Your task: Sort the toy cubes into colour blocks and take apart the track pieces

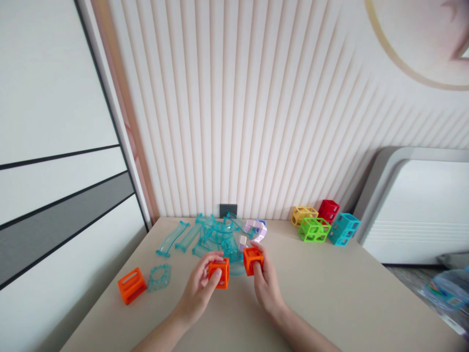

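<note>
My left hand [201, 288] grips an orange open-frame cube [220, 272] just above the beige table [330, 303]. My right hand [264, 281] holds a second orange cube [252, 259] close beside it; the two cubes are a small gap apart. Both hands sit in front of a heap of clear teal track pieces [216, 237]. A third orange cube [131, 285] lies on the table to the left, next to a flat teal plate [159, 277].
Pale lilac curved pieces [256, 228] lie behind the heap. Yellow [303, 215], red [329, 210], green [314, 229] and blue [343, 228] frame cubes stand at the back right by the ribbed wall. A white unit [417, 210] stands to the right of the table.
</note>
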The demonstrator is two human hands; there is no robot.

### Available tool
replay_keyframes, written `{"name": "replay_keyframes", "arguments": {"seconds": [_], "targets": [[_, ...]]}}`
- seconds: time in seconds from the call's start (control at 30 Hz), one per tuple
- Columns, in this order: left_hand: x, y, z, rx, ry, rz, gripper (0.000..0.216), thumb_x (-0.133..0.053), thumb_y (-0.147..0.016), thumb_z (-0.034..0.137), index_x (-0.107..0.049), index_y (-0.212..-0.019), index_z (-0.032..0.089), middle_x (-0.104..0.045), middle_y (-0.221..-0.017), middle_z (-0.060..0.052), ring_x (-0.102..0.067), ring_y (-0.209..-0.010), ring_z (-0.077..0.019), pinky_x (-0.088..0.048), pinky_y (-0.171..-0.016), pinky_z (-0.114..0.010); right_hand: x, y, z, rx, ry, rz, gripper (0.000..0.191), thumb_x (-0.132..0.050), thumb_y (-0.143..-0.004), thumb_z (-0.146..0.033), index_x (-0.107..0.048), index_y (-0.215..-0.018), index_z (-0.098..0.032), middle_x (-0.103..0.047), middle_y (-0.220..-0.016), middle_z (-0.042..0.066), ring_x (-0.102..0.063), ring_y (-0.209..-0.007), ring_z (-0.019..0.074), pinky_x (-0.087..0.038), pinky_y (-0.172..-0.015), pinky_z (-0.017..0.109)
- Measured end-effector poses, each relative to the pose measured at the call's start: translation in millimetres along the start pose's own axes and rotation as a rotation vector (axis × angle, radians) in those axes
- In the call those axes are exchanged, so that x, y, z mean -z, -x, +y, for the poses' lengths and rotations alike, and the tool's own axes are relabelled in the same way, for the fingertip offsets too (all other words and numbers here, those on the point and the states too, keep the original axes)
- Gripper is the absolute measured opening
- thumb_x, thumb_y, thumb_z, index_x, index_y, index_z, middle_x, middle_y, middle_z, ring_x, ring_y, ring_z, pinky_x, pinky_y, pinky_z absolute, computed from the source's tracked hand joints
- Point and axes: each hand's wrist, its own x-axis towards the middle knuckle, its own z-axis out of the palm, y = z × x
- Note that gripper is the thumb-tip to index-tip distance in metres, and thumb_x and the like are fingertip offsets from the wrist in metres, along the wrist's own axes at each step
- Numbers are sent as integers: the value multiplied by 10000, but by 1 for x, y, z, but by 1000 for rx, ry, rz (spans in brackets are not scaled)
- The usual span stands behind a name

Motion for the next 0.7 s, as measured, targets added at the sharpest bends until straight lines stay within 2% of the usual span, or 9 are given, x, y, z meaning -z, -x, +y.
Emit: {"name": "replay_keyframes", "arguments": {"seconds": [0.07, 0.17, 0.43, 0.7], "targets": [[1, 0, -1, 8, 20, 10, 365, -648, -904, 493, -598, -1145, 223, -627, -1254, -110, -626, -1128, -264, -553, -906, -338, -4, 3, 0, -35, -30, -27, 381, -435, -948, -258, -571, -1303, -220, -667, -1292, 86, -641, -1163, 223, -511, -1017, 382], [0, 1, -6, 23, 39, 4, 403, -671, -900, 453, -548, -1220, 241, -654, -1209, -99, -654, -1098, -259, -552, -936, -365, -7, 5, -1, -60, -60, -54, 377, -447, -953, -287, -580, -1301, -230, -656, -1311, 82, -626, -1193, 222, -509, -1022, 369], [1, 4, -13, -14, 47, -19, 590, -715, -881, 376, -440, -1395, 277, -575, -1360, -112, -581, -1264, -277, -494, -1060, -394, -9, 9, -2, -60, -61, -105, 441, -456, -976, -329, -508, -1407, -253, -586, -1416, 82, -555, -1306, 222, -457, -1099, 403], [1, 4, -9, -100, -118, -90, 418, -719, -874, 331, -566, -1256, 261, -601, -1283, -86, -632, -1172, -257, -530, -1005, -347, -13, 13, 1, -36, -2, -143, 525, -431, -982, -272, -417, -1506, -256, -517, -1485, 81, -477, -1385, 222, -412, -1142, 405]]}}
